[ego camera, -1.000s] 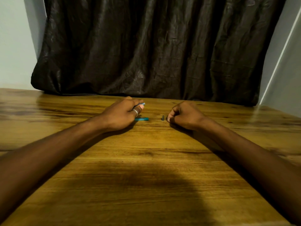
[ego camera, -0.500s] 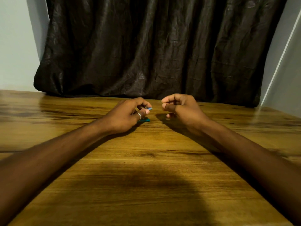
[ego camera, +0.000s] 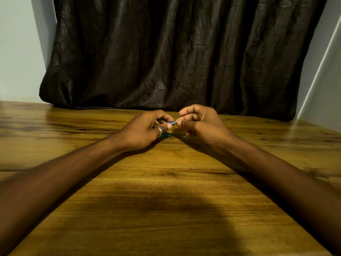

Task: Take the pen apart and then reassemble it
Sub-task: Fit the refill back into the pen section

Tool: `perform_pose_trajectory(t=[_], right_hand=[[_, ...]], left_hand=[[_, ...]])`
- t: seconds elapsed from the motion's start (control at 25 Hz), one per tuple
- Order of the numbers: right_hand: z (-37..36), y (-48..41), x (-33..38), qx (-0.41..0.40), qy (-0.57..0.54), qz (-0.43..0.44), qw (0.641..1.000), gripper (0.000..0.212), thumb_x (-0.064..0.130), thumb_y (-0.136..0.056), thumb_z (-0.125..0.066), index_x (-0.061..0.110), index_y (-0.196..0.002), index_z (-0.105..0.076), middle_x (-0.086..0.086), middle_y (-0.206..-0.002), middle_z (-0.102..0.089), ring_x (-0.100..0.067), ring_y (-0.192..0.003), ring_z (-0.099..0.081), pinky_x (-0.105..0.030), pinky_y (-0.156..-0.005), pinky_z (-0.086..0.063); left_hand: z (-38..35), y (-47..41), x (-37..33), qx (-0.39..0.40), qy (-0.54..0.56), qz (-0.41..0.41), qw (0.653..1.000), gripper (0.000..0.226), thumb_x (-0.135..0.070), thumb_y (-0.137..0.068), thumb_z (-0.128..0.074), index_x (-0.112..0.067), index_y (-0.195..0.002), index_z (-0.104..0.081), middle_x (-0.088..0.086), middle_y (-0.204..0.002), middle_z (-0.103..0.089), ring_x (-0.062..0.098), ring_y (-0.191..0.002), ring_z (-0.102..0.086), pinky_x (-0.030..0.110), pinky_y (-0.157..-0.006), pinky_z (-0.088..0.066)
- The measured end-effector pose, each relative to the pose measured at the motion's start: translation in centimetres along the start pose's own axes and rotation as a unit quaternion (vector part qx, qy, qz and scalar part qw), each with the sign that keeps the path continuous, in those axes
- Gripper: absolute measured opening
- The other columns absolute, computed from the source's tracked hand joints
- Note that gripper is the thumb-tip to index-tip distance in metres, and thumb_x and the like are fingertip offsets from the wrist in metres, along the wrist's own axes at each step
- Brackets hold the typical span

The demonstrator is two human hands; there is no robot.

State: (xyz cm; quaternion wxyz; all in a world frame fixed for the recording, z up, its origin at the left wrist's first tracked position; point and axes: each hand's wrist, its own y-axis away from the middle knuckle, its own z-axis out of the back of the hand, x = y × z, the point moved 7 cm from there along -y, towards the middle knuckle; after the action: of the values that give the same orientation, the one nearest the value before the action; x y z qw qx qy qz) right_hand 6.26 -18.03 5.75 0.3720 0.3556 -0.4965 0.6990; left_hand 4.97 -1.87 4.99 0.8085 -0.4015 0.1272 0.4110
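Note:
My left hand (ego camera: 145, 129), with a ring on one finger, pinches a blue pen barrel (ego camera: 172, 123); only its short right end shows past the fingertips. My right hand (ego camera: 199, 122) is raised just above the table, fingers curled, thumb and forefinger pinching a tiny pale piece (ego camera: 176, 122) right at the barrel's end. A teal pen part (ego camera: 165, 135) lies flat on the table under my left fingers, mostly hidden by them. The small dark piece seen earlier is out of sight.
A wooden table (ego camera: 166, 191) runs from me to a dark creased curtain (ego camera: 175, 52) at its far edge. Pale walls stand left and right. My shadow falls on the near part of the table.
My right hand lifted off the table from beside a small dark piece and came left to meet the barrel end. My left hand rose slightly. The dark piece no longer shows on the table.

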Motion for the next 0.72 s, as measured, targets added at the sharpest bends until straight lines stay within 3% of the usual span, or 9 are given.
perform_pose_trajectory(t=[0.44,0.56,0.72], right_hand=[[0.05,-0.36,-0.61,-0.006,0.034,0.000,0.999,0.021,-0.002,-0.085,-0.070,0.014,-0.097,-0.065,0.006,-0.068,-0.074,-0.002,-0.064,-0.068,-0.019,-0.050,-0.052],[0.10,-0.41,-0.56,-0.004,0.041,-0.001,0.999,0.021,-0.001,-0.086,-0.070,0.014,-0.099,-0.066,0.005,-0.070,-0.075,-0.004,-0.066,-0.069,-0.019,-0.051,-0.052],[0.08,-0.46,-0.67,-0.004,0.046,0.001,0.999,0.021,-0.001,-0.085,-0.070,0.015,-0.098,-0.066,0.005,-0.071,-0.075,-0.005,-0.068,-0.070,-0.021,-0.053,-0.053]], left_hand=[[-0.16,0.02,0.05,0.002,-0.006,-0.013,1.000,0.016,-0.025,-0.098,-0.064,-0.033,-0.111,-0.069,-0.015,-0.098,-0.069,-0.002,-0.078,-0.064,0.015,-0.064,-0.047],[-0.24,0.00,0.21,0.002,0.001,-0.009,1.000,0.016,-0.025,-0.099,-0.063,-0.033,-0.112,-0.068,-0.013,-0.095,-0.069,0.003,-0.074,-0.065,0.021,-0.062,-0.050],[-0.24,0.00,0.18,0.000,-0.001,-0.014,1.000,0.017,-0.025,-0.099,-0.063,-0.032,-0.113,-0.068,-0.013,-0.095,-0.069,0.001,-0.073,-0.064,0.016,-0.062,-0.048]])
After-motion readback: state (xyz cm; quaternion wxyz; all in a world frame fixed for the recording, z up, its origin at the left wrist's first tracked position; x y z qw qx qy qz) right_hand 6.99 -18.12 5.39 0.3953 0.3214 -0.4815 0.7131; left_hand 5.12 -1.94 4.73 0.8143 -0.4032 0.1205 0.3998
